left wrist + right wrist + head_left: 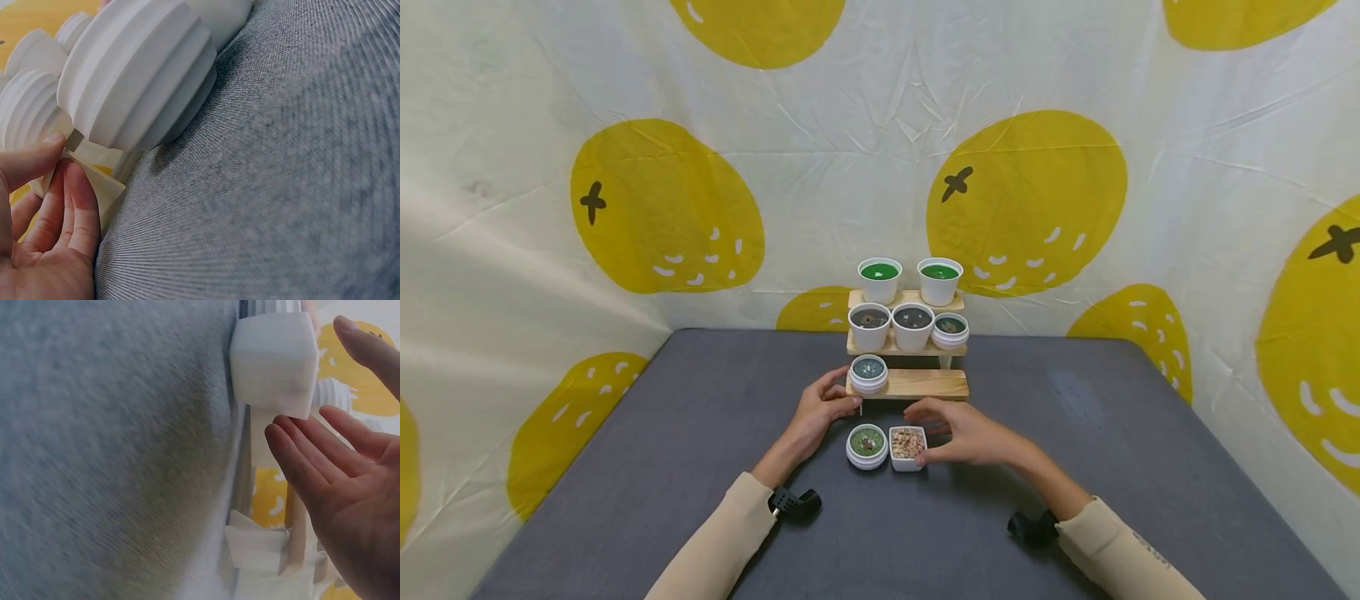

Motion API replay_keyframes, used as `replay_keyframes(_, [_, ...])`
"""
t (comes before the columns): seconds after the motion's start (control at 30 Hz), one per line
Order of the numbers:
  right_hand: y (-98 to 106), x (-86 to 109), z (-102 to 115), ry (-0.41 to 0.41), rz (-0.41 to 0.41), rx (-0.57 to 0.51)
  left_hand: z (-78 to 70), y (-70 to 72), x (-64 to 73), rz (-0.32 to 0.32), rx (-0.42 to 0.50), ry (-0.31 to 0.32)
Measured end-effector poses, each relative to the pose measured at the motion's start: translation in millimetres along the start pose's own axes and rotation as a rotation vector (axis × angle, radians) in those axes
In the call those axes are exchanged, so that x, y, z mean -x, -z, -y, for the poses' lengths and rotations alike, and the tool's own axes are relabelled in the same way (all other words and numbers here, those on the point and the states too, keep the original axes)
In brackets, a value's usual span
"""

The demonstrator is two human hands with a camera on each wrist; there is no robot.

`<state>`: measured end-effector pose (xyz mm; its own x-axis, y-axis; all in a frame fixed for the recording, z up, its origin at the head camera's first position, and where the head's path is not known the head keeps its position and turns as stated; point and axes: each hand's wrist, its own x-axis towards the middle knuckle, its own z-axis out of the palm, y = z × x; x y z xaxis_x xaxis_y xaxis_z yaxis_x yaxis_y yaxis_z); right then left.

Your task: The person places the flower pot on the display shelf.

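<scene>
A three-tier wooden display stand (928,383) faces me, and my left hand (816,414) pinches the left end of its lowest step. Thumb and fingers close on the pale wood edge (103,189) in the left wrist view. On that step, by the left fingertips, sits a ribbed white pot (868,387) with a blue-grey top. A square white pot (908,466) of pinkish pebbles stands on the table. Around its right side my right hand (973,433) is spread, thumb at the front, fingers behind. Beside it stands a round ribbed pot (867,464) with a green top.
The middle step carries two white cups (870,339) with dark tops and a small ribbed pot (951,340). Two green-topped white cups (880,292) stand on the top step. Behind the dark grey table (700,375) hangs a white curtain (850,200) with yellow fruit shapes.
</scene>
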<state>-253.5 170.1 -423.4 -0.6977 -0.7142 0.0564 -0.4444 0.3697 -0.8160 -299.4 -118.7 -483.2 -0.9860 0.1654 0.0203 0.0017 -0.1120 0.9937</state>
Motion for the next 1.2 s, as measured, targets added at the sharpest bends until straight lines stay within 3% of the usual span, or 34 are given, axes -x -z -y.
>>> replay_keyframes(0.47, [-10.9,-0.2,-3.6,0.009,0.029,0.109,0.4,0.6,-0.2,-0.002,-0.007,-0.006])
replay_keyframes(1.2, [-11.7,-2.2,-4.6,0.017,0.023,0.135,-0.5,0.9,-0.6,-0.001,-0.001,0.008])
